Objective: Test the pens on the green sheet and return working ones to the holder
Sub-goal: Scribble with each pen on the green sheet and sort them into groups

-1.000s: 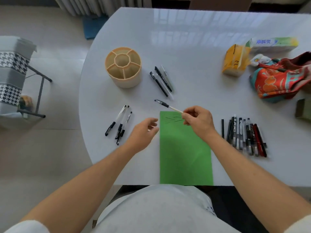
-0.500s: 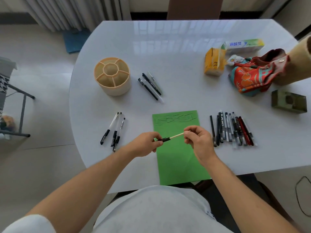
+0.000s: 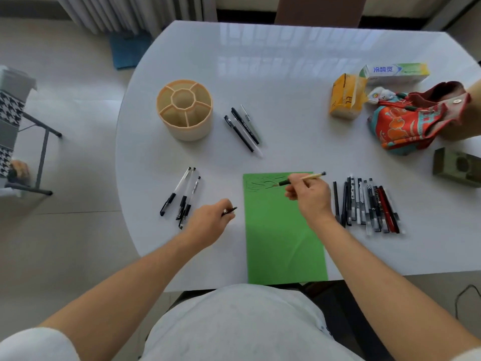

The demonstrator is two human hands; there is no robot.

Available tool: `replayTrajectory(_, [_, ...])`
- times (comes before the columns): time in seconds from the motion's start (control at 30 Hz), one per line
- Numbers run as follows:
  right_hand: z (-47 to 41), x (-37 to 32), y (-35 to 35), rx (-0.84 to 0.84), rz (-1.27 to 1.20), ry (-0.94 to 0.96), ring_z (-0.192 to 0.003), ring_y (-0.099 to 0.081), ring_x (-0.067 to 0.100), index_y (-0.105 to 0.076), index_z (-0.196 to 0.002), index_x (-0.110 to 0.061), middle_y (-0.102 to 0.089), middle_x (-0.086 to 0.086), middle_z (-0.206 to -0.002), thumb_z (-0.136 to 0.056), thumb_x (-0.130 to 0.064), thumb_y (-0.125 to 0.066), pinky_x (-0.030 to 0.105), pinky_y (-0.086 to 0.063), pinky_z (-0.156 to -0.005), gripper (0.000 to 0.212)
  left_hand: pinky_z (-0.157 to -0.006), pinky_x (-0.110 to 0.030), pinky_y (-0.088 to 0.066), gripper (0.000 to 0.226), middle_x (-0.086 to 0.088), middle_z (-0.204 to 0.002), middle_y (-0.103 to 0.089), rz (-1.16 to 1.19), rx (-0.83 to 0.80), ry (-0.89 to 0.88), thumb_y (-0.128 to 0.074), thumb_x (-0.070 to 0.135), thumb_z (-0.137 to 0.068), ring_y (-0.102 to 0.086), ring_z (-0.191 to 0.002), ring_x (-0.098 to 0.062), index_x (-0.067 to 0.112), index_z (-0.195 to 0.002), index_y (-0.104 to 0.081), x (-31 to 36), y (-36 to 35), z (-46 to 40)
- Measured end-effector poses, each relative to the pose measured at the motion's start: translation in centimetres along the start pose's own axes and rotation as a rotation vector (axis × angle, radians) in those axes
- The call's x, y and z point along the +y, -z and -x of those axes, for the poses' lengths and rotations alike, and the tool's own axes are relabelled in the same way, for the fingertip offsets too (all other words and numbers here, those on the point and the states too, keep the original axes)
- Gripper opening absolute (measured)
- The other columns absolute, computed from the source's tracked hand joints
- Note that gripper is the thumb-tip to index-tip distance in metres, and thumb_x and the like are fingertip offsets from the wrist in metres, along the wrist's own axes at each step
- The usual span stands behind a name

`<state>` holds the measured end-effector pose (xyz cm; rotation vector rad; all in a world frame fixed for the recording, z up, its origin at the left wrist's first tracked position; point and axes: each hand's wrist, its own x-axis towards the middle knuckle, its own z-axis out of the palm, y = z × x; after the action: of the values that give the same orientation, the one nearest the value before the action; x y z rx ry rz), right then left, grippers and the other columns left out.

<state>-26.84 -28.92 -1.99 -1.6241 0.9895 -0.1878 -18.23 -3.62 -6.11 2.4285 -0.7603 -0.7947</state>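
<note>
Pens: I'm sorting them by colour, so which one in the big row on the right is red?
The red pen, near the right edge of the row of pens beside the green sheet. Its neighbours are black, white or clear.

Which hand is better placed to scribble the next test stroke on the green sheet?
Right. The right hand already grips the pen with its tip down at the marked top of the green sheet. The left hand sits off the sheet, holding only the cap.
</note>
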Motion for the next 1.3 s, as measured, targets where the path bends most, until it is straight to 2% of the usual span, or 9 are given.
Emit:
replayTrajectory(0.1, [-0.9, 0.4, -2.0, -0.139, 0.087, 0.033, -0.078, -0.076, 0.018, -0.073, -0.094, -0.026, -0.078, 0.004, -0.086, -0.095, -0.022, -0.067, 0.037, -0.063, -0.078, 0.007, -0.072, -0.037, -0.050, 0.014, 0.005, -0.098, -0.067, -0.039, 0.057, -0.172, -0.055, 0.038, -0.098, -0.060, -0.091, -0.021, 0.024, -0.099, -0.056, 1.5, -1.0, -0.9])
replayTrajectory(0.17, [-1.3, 0.7, -3.2, -0.142, 0.163, 0.064, -0.080, -0.076, 0.019, -0.073, -0.091, -0.030, -0.078, 0.000, -0.085, -0.092, -0.021, -0.068, 0.042, -0.062, -0.082, 0.011, -0.089, -0.038, -0.051, 0.015, 0.000, -0.118, -0.067, -0.048, 0.085, -0.312, -0.058, 0.034, -0.096, -0.058, -0.113, -0.023, 0.020, -0.102, -0.060, 2.6, -1.5, -2.0])
replayTrajectory(0.27, [-1.4, 1.2, -3.9, -0.136, 0.247, 0.076, -0.082, -0.074, 0.018, -0.074, -0.093, -0.026, -0.077, -0.002, -0.083, -0.091, -0.023, -0.067, 0.039, -0.060, -0.081, 0.008, -0.113, -0.039, -0.038, 0.021, -0.008, -0.139, -0.058, -0.140, 0.017, -0.413, -0.060, 0.031, -0.096, -0.044, -0.138, -0.026, 0.014, -0.108, -0.064, 3.1, -2.2, -3.4])
replayTrajectory(0.47, [-1.4, 1.3, -3.8, -0.147, 0.375, 0.117, -0.069, -0.068, 0.017, -0.073, -0.087, -0.021, -0.073, -0.001, -0.072, -0.090, -0.021, -0.064, 0.027, -0.052, -0.062, 0.009, -0.113, -0.037, -0.037, 0.025, -0.006, -0.148, -0.050, -0.199, -0.033, -0.379, -0.061, 0.029, -0.095, -0.041, -0.142, -0.023, 0.010, -0.111, -0.067, 2.5, -2.5, -4.1])
replayTrajectory(0.63, [-1.5, 1.3, -3.2, -0.108, 0.302, 0.073, -0.073, -0.073, 0.021, -0.072, -0.085, -0.021, -0.075, 0.002, -0.074, -0.088, -0.018, -0.063, 0.036, -0.059, -0.069, 0.009, -0.113, -0.035, -0.037, 0.025, -0.002, -0.149, -0.050, -0.144, -0.055, -0.330, -0.060, 0.031, -0.096, -0.039, -0.143, -0.018, 0.013, -0.111, -0.068, 3.0, -2.2, -4.0])
replayTrajectory(0.77, [-0.6, 0.9, -2.0, -0.094, 0.004, 0.003, -0.069, -0.073, 0.023, -0.067, -0.083, -0.017, -0.073, 0.002, -0.069, -0.087, -0.010, -0.062, 0.043, -0.062, -0.069, 0.009, -0.100, -0.034, -0.047, 0.021, 0.002, -0.130, -0.064, -0.039, 0.039, -0.275, -0.059, 0.035, -0.096, -0.052, -0.128, -0.015, 0.018, -0.106, -0.066, 3.2, -1.7, -3.5])
replayTrajectory(0.9, [1.4, 0.8, -0.8, -0.217, -0.196, -0.066, -0.062, -0.069, 0.026, -0.065, -0.087, -0.007, -0.072, 0.014, -0.069, -0.090, -0.002, -0.061, 0.033, -0.060, -0.061, 0.007, -0.082, -0.033, -0.049, 0.017, 0.007, -0.103, -0.066, 0.068, 0.087, -0.211, -0.059, 0.037, -0.096, -0.057, -0.099, -0.014, 0.022, -0.103, -0.064, 3.4, -1.2, -2.5])
replayTrajectory(1.13, [3.7, 0.9, -1.5, -0.328, -0.184, -0.098, -0.060, -0.068, 0.027, -0.065, -0.090, 0.001, -0.071, 0.021, -0.071, -0.094, 0.005, -0.061, 0.032, -0.060, -0.060, 0.007, -0.074, -0.037, -0.051, 0.014, 0.006, -0.088, -0.066, 0.108, 0.025, -0.228, -0.063, 0.033, -0.094, -0.060, -0.081, -0.014, 0.020, -0.099, -0.066, 4.3, -0.4, -1.2])
replayTrajectory(1.3, [4.5, 1.1, -2.4, -0.385, -0.155, -0.106, -0.063, -0.072, 0.023, -0.066, -0.093, -0.001, -0.074, 0.016, -0.072, -0.098, -0.002, -0.063, 0.032, -0.063, -0.065, 0.006, -0.061, -0.034, -0.041, 0.014, 0.009, -0.073, -0.056, 0.048, 0.044, -0.245, -0.063, 0.032, -0.093, -0.050, -0.068, -0.015, 0.019, -0.089, -0.067, 4.2, 0.1, -0.3])
